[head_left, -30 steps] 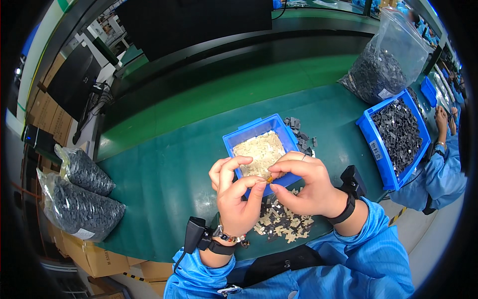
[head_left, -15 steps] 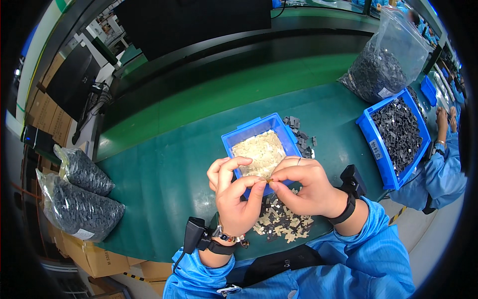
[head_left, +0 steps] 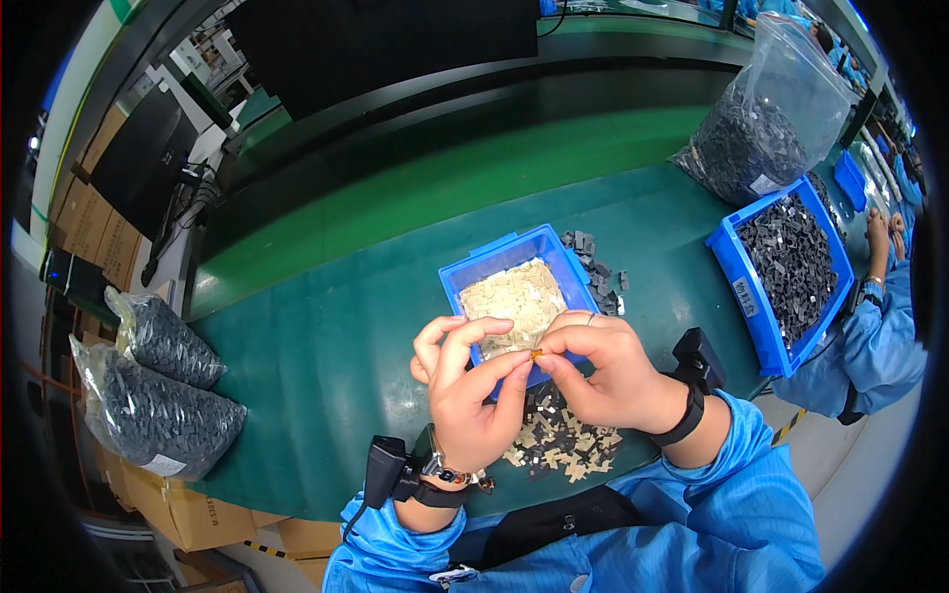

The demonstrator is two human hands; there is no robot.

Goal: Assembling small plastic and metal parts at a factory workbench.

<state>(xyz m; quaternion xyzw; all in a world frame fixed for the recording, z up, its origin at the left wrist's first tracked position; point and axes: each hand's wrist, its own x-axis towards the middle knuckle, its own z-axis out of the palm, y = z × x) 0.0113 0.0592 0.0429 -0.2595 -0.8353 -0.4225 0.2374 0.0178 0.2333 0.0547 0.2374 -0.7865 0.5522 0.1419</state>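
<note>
Over the near edge of a blue bin [head_left: 455, 282], my left hand [head_left: 473, 395] and my right hand [head_left: 608, 374] meet at the fingertips. Between their thumbs and forefingers they pinch a tiny amber-yellow piece [head_left: 536, 354], mostly covered, so its exact kind cannot be made out. Flat cream-coloured pieces [head_left: 514, 296] fill the bin. Below my hands, a loose pile of small black and tan pieces [head_left: 568, 445] lies on the green table. The other fingers of my left hand are raised and bent. Dark flat pieces [head_left: 591, 267] lie beside the bin's right side.
A larger blue bin of dark pieces [head_left: 791, 262] stands at the right, with a big clear bag of dark parts [head_left: 746, 138] behind it. Two filled bags [head_left: 178, 420] rest on the left table edge. A co-worker's blue sleeve [head_left: 875, 341] shows far right.
Both hands stay nearly in place. The fingertips have shifted slightly, and more of the amber-yellow piece shows between them.
</note>
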